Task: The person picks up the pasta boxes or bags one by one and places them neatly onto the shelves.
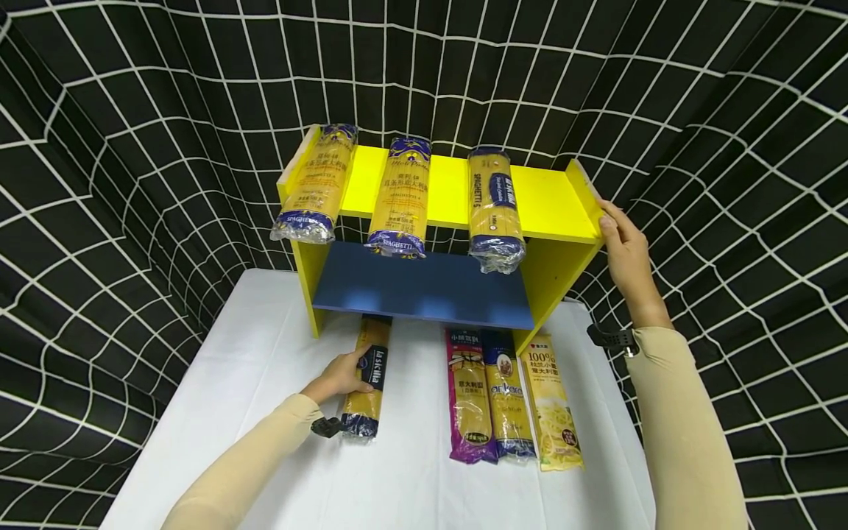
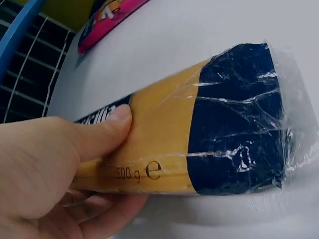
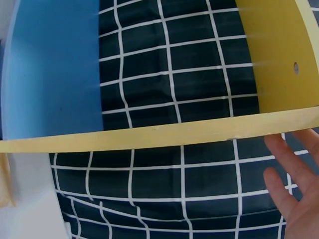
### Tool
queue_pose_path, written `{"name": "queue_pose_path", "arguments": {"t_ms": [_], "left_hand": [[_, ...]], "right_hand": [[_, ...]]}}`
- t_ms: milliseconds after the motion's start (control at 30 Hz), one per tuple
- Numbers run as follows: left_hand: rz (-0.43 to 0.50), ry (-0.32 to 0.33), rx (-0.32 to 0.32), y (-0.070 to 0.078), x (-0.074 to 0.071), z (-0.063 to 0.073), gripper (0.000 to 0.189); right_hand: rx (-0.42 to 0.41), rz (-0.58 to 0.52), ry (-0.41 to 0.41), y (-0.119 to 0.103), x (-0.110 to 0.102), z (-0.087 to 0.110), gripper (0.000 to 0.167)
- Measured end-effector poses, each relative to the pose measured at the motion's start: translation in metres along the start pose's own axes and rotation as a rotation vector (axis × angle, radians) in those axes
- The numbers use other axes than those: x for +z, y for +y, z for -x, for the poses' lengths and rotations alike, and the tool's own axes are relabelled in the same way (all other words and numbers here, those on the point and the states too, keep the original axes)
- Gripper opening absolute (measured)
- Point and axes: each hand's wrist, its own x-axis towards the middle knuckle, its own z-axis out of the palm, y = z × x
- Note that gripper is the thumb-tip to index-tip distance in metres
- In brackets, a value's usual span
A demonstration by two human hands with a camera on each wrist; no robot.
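Note:
My left hand (image 1: 343,377) grips a spaghetti packet (image 1: 363,405) with a dark "la sicilia" label, below the shelf unit's blue board. In the left wrist view the thumb (image 2: 107,130) lies across the packet's front and the other fingers go underneath; its dark blue end (image 2: 239,119) points away from the hand. My right hand (image 1: 626,254) rests with fairly straight fingers against the outer side of the yellow side panel (image 1: 583,199), near its top. In the right wrist view the fingertips (image 3: 274,142) touch the panel's edge (image 3: 199,132).
Three spaghetti packets (image 1: 397,199) lie on the yellow top shelf (image 1: 447,188), ends jutting over the front. The blue lower shelf (image 1: 424,287) is below. On the white table (image 1: 411,478), a purple packet (image 1: 472,405), an "ankara" packet (image 1: 510,405) and a yellow packet (image 1: 553,412) lie at right.

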Motion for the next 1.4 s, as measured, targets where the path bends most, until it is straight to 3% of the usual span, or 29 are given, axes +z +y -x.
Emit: {"name": "queue_pose_path", "arguments": {"t_ms": [200, 433, 600, 833, 1100, 1400], "left_hand": [[0.173, 0.01, -0.039, -0.001, 0.001, 0.002, 0.104], [0.23, 0.073, -0.013, 0.004, 0.006, 0.0, 0.099], [0.284, 0.08, -0.002, 0.006, 0.012, 0.0, 0.094], [0.388, -0.002, 0.073, 0.028, 0.016, -0.008, 0.091], [0.364, -0.11, 0.163, 0.063, 0.026, -0.01, 0.088], [0.443, -0.263, 0.241, 0.104, 0.035, -0.008, 0.084]], "right_hand": [[0.017, -0.013, -0.009, 0.003, 0.003, -0.001, 0.042], [0.028, -0.019, -0.007, 0.003, 0.003, 0.0, 0.042], [0.023, -0.017, -0.016, 0.001, 0.002, 0.001, 0.042], [0.018, -0.009, -0.005, 0.001, -0.001, -0.001, 0.042], [0.033, -0.021, -0.014, 0.002, -0.002, -0.001, 0.043], [0.012, -0.009, -0.011, 0.003, -0.002, -0.002, 0.043]]}}
